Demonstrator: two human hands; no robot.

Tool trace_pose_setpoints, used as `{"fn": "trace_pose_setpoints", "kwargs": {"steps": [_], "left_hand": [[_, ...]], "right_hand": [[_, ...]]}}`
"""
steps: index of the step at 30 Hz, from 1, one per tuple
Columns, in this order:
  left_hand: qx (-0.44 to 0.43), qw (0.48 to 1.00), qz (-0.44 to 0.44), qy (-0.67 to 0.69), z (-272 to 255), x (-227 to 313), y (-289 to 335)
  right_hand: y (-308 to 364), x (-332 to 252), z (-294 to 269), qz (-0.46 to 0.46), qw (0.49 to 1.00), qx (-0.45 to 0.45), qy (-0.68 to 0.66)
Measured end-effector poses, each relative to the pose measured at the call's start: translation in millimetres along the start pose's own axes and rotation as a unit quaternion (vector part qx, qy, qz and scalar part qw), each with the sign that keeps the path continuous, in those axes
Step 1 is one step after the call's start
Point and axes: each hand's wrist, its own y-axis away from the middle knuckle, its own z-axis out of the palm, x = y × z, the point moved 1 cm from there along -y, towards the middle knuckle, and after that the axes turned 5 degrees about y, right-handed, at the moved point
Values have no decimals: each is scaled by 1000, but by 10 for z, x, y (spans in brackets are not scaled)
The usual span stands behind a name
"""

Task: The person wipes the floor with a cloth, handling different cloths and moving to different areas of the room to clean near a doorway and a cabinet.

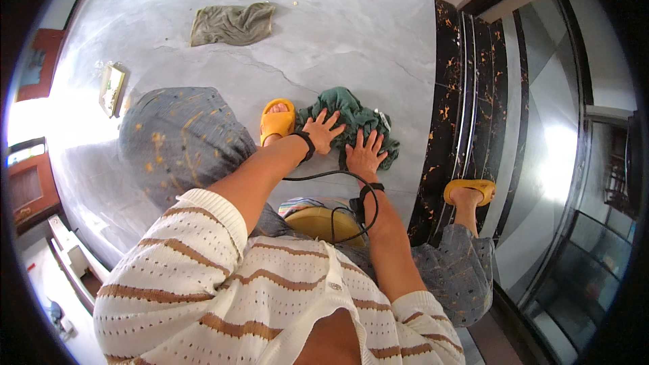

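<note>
A crumpled dark green cloth (348,113) lies on the grey marble floor (338,20). My left hand (322,131) presses flat on its left part with the fingers spread. My right hand (366,152) presses flat on its lower right part, fingers spread too. Both wrists wear black bands joined by a black cable (324,177). I squat over the cloth, my left foot in a yellow slipper (277,122) just left of it.
A second olive-green rag (231,24) lies farther off on the floor. My right foot in a yellow slipper (470,189) stands on the black, gold-veined threshold (446,81) with metal door tracks. A glass sliding door (554,162) is at the right. A small framed object (111,88) lies at the left.
</note>
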Motion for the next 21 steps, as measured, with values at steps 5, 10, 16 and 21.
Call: {"fn": "trace_pose_setpoints", "kwargs": {"steps": [5,10,16,21], "left_hand": [[-215,960,61,-170,-411,47,-4],[3,990,89,-113,-1574,-173,141],[187,980,60,-22,-3320,-1000,1305],[284,958,-30,7,-3635,-2157,1851]], "right_hand": [[231,-112,-113,18,999,-45,-14],[-96,336,-175,-31,989,-139,-49],[-923,407,-884,-193,980,51,-9],[-1466,-566,-1831,-251,966,68,13]]}}
